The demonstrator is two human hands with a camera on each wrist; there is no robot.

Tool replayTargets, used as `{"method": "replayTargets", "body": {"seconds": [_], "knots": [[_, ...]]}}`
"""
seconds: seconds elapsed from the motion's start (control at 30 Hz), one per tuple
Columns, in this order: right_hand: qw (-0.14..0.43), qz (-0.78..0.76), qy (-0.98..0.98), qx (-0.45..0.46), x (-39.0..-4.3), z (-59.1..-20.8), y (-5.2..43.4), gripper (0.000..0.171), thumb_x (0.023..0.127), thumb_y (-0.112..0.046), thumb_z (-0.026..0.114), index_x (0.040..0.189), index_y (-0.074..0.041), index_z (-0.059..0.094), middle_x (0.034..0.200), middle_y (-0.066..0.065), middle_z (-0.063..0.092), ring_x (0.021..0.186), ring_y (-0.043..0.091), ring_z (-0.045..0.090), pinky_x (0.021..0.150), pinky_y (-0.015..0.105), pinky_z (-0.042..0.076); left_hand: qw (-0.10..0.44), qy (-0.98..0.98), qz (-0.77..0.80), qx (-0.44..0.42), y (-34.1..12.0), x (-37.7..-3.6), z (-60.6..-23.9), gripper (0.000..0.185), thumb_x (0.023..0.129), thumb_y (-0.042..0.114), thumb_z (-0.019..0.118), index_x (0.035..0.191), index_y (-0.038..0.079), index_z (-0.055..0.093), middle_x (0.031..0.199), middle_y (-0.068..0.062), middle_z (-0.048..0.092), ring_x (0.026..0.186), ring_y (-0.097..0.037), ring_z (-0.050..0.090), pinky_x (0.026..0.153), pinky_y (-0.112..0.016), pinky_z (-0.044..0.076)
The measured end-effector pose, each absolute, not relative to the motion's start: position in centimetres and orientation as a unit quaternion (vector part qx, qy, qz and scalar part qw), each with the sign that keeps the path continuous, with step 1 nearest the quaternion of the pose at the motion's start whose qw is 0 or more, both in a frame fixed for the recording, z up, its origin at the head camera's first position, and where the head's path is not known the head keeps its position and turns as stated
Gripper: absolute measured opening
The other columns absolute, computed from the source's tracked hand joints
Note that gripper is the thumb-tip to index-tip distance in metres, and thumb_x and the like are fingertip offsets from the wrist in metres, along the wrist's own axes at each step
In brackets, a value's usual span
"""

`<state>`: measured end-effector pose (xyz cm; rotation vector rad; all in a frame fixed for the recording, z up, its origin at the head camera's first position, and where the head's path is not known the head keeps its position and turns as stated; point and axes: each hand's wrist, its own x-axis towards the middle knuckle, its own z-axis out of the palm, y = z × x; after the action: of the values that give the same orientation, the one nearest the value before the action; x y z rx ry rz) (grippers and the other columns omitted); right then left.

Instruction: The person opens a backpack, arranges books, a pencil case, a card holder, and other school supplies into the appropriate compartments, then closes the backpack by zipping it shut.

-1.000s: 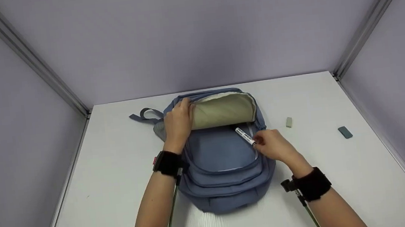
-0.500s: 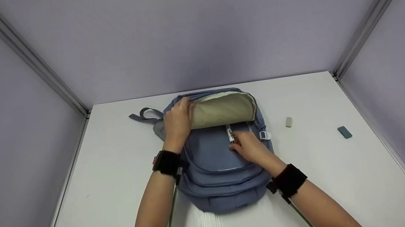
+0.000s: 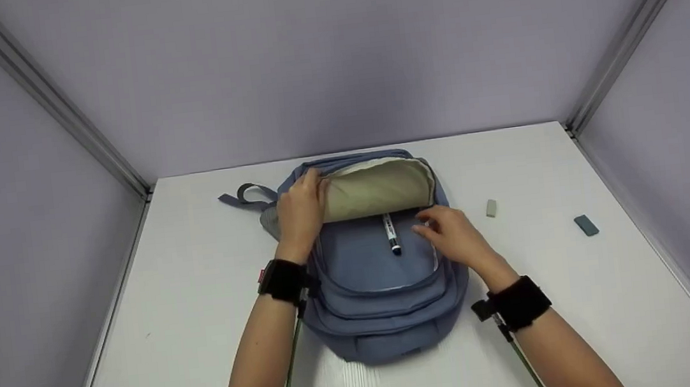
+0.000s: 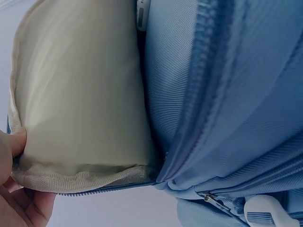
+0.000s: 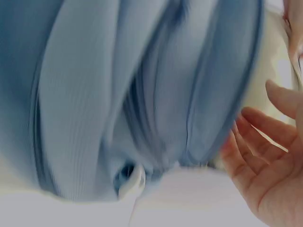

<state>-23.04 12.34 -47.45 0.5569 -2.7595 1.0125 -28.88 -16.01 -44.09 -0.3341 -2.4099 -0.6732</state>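
- Blue fabric backpack (image 3: 380, 279) lies flat on the white table (image 3: 203, 311), its main flap folded back so the beige lining (image 3: 377, 191) faces up.
- Left hand (image 3: 301, 214) grips the left edge of that folded flap, fingers curled round the hem — the left wrist view shows fingertips (image 4: 12, 142) pinching the lining's seam.
- Marker (image 3: 391, 233) lies on the blue panel just below the flap, its upper end tucked under the beige edge, its dark cap pointing toward the person.
- Right hand (image 3: 452, 237) hovers just beside the marker, on its right, fingers relaxed and spread, holding nothing — the right wrist view shows an open palm (image 5: 270, 179) next to the blue fabric.
- Grey strap loop (image 3: 249, 194) sticks out of the backpack's far left corner.
- Small pale eraser (image 3: 491, 207) lies on the table right of the backpack; a grey-green eraser (image 3: 586, 225) lies farther right, well apart from it.
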Motion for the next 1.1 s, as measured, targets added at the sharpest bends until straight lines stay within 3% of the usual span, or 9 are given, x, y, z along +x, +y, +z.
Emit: {"method": "replayTargets", "body": {"seconds": [0.27,0.53,0.73,0.93,1.1], "knots": [[0.120,0.344,-0.926,0.098,-22.8,-48.4,18.3,0.030,0.095,-0.014,0.067,0.117,0.007,0.065,0.115,0.023,0.060,0.098,0.039,0.064,0.079,0.050,0.053,0.313,-0.906,-0.251,-0.134,-16.1,-28.9,-44.2,0.018,0.098,0.021,0.063,0.100,0.004,0.065,0.087,-0.013,0.071,0.070,-0.035,0.068,0.059,-0.048,0.052],[0.049,0.271,-0.961,-0.011,-22.6,-50.8,24.8,0.051,0.097,-0.016,0.062,0.139,0.009,0.046,0.139,0.035,0.039,0.126,0.054,0.040,0.100,0.062,0.035,0.304,-0.909,-0.252,-0.132,-16.1,-28.8,-44.3,0.019,0.098,0.023,0.062,0.098,0.004,0.064,0.083,-0.013,0.070,0.070,-0.035,0.068,0.058,-0.049,0.052],[-0.016,0.215,-0.972,-0.096,-22.2,-53.1,29.9,0.065,0.096,-0.019,0.061,0.147,0.007,0.030,0.148,0.041,0.014,0.129,0.066,0.020,0.096,0.073,0.030,0.307,-0.908,-0.254,-0.129,-16.2,-28.9,-44.4,0.019,0.097,0.023,0.063,0.099,0.004,0.065,0.084,-0.014,0.070,0.070,-0.037,0.068,0.058,-0.050,0.052],[-0.034,0.216,-0.966,-0.139,-21.0,-55.1,33.2,0.067,0.101,-0.024,0.052,0.150,0.008,0.020,0.147,0.045,-0.005,0.131,0.070,-0.005,0.098,0.079,0.011,0.302,-0.910,-0.252,-0.130,-16.4,-28.8,-44.5,0.020,0.098,0.023,0.063,0.099,0.004,0.064,0.084,-0.014,0.070,0.068,-0.036,0.068,0.056,-0.049,0.052],[-0.049,0.221,-0.962,-0.152,-21.0,-55.5,34.2,0.066,0.105,-0.032,0.042,0.151,0.008,0.017,0.147,0.046,-0.011,0.130,0.071,-0.006,0.099,0.079,0.008,0.303,-0.910,-0.252,-0.130,-16.5,-28.8,-44.4,0.021,0.098,0.026,0.061,0.098,0.005,0.063,0.082,-0.014,0.069,0.065,-0.034,0.067,0.053,-0.048,0.051]]}}
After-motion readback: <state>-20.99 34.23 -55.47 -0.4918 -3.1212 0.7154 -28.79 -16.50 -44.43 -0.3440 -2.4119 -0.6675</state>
